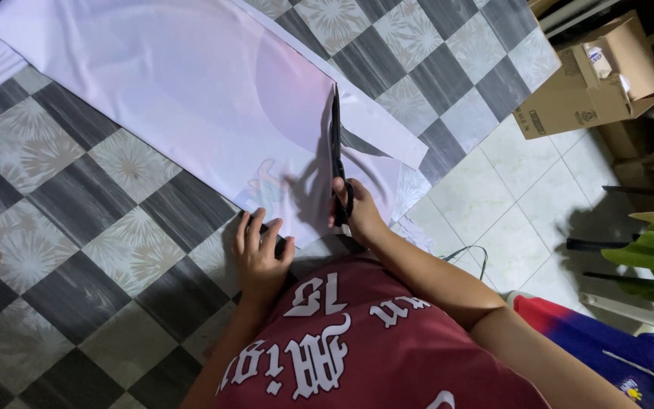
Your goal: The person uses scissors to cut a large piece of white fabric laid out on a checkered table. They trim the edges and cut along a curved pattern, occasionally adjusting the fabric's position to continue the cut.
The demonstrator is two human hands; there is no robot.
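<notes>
- Checkered floor (77, 220) of dark and pale patterned tiles carries everything; a cardboard box (592, 76) sits far right
- White sheet (191, 91) lies flat, its long axis running from far left toward the person, near edge just beyond both hands
- Narrow strip (384, 129) is parted along the sheet's right side
- Black scissors (336, 144) point away from the person, blades along the cut line
- Right hand (357, 212) has its grip closed through the scissor handles, nearer the cut
- Left hand (260, 254) presses flat and open on the sheet's near corner, left of the scissors
</notes>
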